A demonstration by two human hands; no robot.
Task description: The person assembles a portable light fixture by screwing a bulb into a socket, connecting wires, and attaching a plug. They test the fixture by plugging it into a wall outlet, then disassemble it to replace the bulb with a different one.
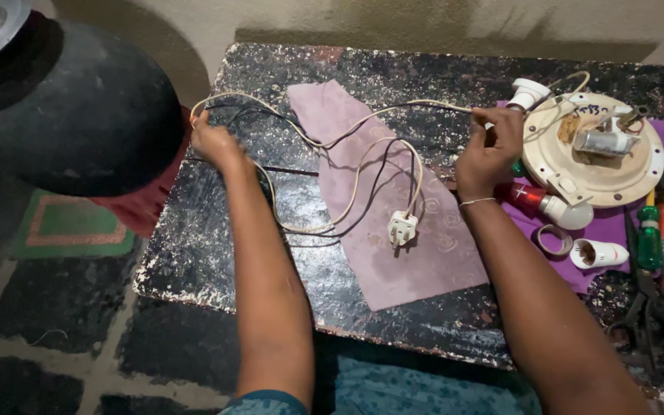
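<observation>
A long cream cable (363,123) loops over a low black speckled table (194,253) and ends in a white plug (402,228) lying on a mauve cloth (416,261). My left hand (213,142) grips the cable's bend at the table's left edge. My right hand (489,150) pinches the cable near a round cream plate (632,173) that carries a small metal part (605,142). A thin black wire (382,154) runs alongside the cream one.
A white lamp holder (528,94), a red and white torch (551,204), a tape roll (555,240), another white holder (599,253), screwdrivers (659,238) and pliers (647,323) crowd the right side. A big dark round vessel (63,107) stands left of the table.
</observation>
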